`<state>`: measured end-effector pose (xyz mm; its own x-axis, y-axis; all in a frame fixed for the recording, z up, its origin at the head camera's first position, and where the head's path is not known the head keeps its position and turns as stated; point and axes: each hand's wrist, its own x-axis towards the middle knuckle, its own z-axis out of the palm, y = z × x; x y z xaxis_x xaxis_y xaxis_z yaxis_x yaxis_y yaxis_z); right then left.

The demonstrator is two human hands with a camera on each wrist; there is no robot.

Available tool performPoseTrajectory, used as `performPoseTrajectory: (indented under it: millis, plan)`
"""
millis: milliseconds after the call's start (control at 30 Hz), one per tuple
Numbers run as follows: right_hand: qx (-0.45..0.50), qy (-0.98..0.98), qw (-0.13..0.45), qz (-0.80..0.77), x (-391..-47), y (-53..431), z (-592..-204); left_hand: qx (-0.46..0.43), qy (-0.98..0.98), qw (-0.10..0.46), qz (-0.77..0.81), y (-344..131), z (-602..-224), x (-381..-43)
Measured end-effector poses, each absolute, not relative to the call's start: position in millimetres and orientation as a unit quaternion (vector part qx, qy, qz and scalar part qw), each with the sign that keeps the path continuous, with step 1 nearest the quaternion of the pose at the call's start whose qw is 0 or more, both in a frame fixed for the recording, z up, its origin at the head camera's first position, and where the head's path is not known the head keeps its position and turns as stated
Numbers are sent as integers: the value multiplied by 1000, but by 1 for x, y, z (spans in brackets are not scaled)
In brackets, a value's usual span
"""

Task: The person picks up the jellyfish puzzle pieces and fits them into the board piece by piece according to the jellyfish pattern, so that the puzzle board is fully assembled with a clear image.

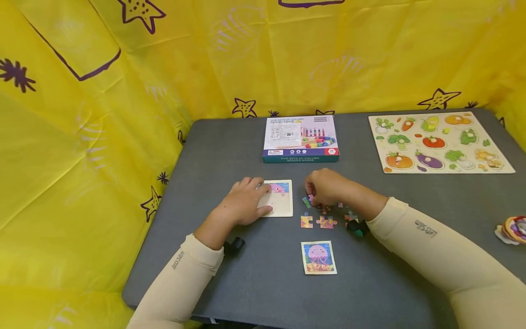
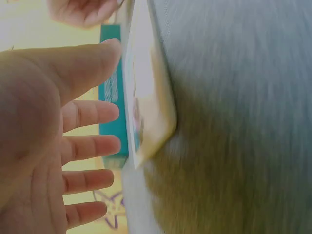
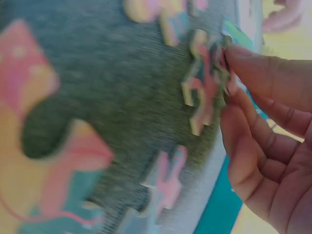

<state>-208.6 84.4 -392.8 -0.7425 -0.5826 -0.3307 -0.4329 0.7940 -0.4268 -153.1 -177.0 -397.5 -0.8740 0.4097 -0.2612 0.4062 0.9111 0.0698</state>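
Observation:
My left hand [image 1: 245,201] lies spread over the left part of a small wooden puzzle tray [image 1: 281,206], its fingers straight in the left wrist view. Pink and blue puzzle pieces [image 1: 277,188] fill part of the tray's top; bare wood shows below. To the right of the tray, my right hand [image 1: 325,186] pinches a jigsaw piece [image 3: 225,73] between thumb and forefinger, low over the table. Loose jigsaw pieces lie around and under it, among them a yellow-pink one [image 1: 306,221] and a wider one [image 1: 327,222]. A jellyfish picture card [image 1: 318,257] lies nearer me.
A boxed bead set [image 1: 301,139] lies behind the tray. At the back right is a vegetable peg board [image 1: 441,142]. Something round and colourful [image 1: 515,230] sits at the right edge of the grey table [image 1: 197,274]. Yellow cloth [image 1: 267,59] hangs behind.

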Motion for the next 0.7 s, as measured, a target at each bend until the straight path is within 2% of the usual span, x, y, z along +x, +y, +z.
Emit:
performPoseTrajectory:
  millis: [267, 700]
  plan:
    - [-293, 893, 241, -241, -214, 77, -380, 201, 969, 145, 23, -203, -394, -153]
    - [-268, 886, 246, -287, -222, -5, -402, 205, 965, 152, 66, -210, -397, -167]
